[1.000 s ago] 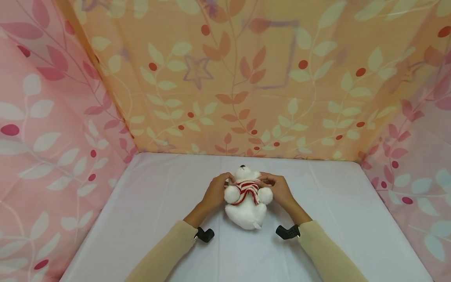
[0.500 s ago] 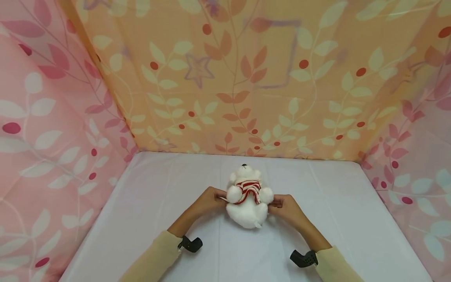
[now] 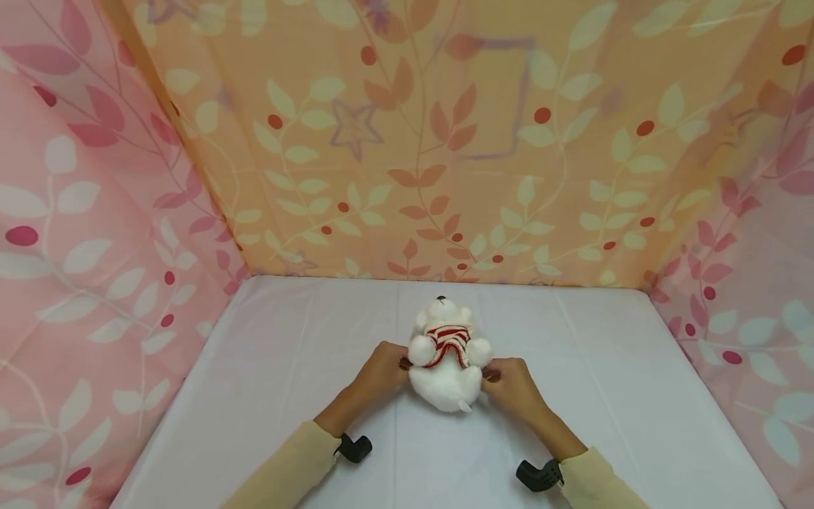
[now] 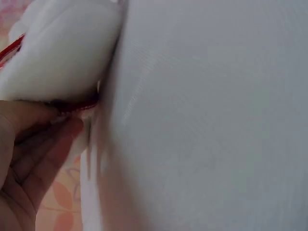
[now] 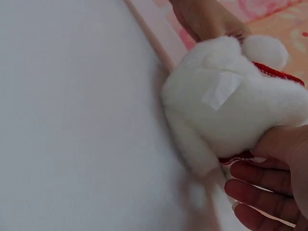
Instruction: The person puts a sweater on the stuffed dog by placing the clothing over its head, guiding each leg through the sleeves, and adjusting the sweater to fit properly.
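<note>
A white plush teddy bear (image 3: 445, 389) lies on the table, nose toward the back wall. It wears a red-and-white striped sweater (image 3: 449, 336). At the bear's left side in the head view, my left hand (image 3: 380, 375) pinches the sweater's red-trimmed hem (image 4: 79, 107) between thumb and fingers. On the opposite side, my right hand (image 3: 516, 385) pinches the hem near the bear's paw; its other fingers show beneath the red edge in the right wrist view. A white tag (image 5: 222, 90) shows on the bear's lower body. The bear's underside is hidden.
The white-covered table (image 3: 286, 332) spreads around the bear. An orange leaf-patterned curtain (image 3: 394, 155) stands behind it, with pink patterned cloth (image 3: 83, 283) along the left and more on the right. Black wrist cameras (image 3: 355, 448) sit at both cuffs.
Both hands have moved from beside the bear's head and shoulders down to the lower sides of its sweater, then drawn slightly inward. The bear stays nearly in place.
</note>
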`<action>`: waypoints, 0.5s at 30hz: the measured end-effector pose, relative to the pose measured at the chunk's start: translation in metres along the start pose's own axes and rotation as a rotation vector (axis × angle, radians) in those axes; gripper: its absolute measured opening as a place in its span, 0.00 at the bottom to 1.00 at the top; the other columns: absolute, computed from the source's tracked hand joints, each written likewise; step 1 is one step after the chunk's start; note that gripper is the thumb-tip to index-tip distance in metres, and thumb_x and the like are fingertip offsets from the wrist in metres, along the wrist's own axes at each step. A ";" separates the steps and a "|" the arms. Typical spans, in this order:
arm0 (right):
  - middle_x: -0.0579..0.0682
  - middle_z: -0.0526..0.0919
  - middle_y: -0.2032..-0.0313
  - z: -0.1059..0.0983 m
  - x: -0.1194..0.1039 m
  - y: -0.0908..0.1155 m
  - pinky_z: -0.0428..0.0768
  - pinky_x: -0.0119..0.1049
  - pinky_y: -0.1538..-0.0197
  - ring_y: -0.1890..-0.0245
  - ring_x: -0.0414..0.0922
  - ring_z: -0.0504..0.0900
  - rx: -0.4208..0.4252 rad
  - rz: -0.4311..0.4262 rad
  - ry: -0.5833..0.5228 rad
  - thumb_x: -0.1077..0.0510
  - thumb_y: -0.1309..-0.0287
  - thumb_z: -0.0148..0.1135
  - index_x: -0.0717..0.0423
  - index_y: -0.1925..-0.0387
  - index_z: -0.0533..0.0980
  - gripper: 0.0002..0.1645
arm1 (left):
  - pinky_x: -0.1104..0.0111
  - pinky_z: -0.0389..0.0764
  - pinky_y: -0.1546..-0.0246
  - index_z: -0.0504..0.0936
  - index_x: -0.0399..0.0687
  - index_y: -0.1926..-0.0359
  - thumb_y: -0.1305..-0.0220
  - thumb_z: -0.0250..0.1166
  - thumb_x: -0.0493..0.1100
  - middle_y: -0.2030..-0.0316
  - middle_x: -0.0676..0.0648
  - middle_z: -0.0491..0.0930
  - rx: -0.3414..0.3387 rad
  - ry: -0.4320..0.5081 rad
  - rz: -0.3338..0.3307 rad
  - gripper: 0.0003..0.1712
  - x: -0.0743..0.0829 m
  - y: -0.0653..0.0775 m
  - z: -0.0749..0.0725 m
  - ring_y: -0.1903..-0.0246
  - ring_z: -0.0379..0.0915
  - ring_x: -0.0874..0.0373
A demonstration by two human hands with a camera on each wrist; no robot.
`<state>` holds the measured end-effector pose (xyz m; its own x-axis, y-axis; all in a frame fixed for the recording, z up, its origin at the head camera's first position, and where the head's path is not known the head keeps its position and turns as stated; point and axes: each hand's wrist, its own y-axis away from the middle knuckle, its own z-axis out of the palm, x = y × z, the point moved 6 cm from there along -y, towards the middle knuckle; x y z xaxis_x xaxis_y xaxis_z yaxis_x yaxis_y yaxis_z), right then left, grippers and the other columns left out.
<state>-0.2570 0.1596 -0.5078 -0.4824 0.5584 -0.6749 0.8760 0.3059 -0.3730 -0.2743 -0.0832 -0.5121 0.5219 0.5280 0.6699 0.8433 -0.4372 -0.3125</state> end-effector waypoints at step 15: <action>0.44 0.83 0.77 -0.013 -0.020 0.006 0.77 0.35 0.74 0.77 0.40 0.79 0.063 -0.326 0.486 0.68 0.62 0.76 0.53 0.77 0.80 0.12 | 0.72 0.64 0.79 0.72 0.54 0.80 0.42 0.68 0.31 0.84 0.59 0.66 0.004 -0.414 0.023 0.18 -0.002 0.005 -0.011 0.81 0.58 0.67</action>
<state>-0.2426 0.1600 -0.4886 -0.6577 0.7372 -0.1547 0.6732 0.4831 -0.5599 -0.2729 -0.0947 -0.5077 0.5470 0.7669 0.3356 0.8311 -0.4494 -0.3277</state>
